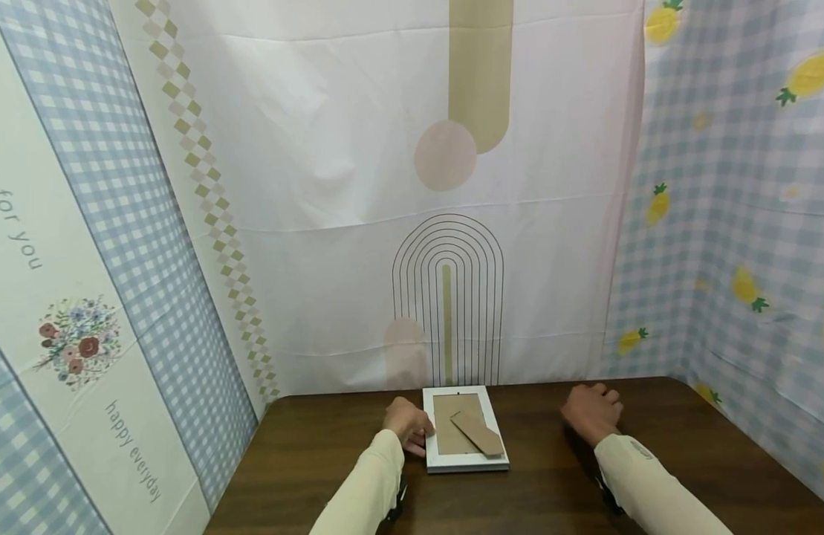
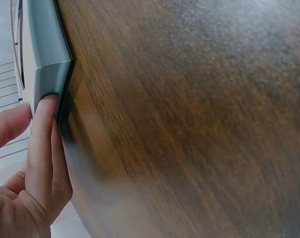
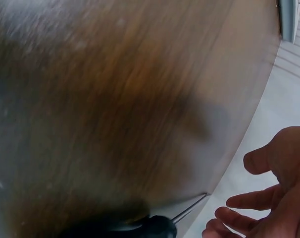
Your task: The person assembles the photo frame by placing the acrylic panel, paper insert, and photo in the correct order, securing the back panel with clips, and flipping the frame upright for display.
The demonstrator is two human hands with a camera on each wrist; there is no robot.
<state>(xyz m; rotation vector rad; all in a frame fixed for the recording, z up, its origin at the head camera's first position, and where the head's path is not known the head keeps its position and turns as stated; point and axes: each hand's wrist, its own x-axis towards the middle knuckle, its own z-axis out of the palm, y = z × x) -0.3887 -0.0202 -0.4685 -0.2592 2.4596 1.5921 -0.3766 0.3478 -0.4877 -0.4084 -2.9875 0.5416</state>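
A white picture frame (image 1: 466, 467) lies face down on the table, its brown backing board and angled stand leg (image 1: 477, 434) showing. My left hand (image 1: 407, 423) is at its left side. In the left wrist view, the thumb of that hand (image 2: 38, 173) is at the frame's back edge and a finger presses against its side, pinching the border. To the right of the frame, my right hand (image 1: 592, 410) hovers with relaxed, spread fingers and nothing in them. In the right wrist view, a black-handled tool with a thin pointed metal shaft (image 3: 189, 208) lies near that hand (image 3: 283, 198).
The dark wooden table (image 1: 532, 505) ends at a white patterned cloth (image 1: 331, 223) hanging behind it. Blue checked cloths with prints (image 1: 732, 245) hang on both sides. In the head view, the right forearm mostly hides the black-handled tool.
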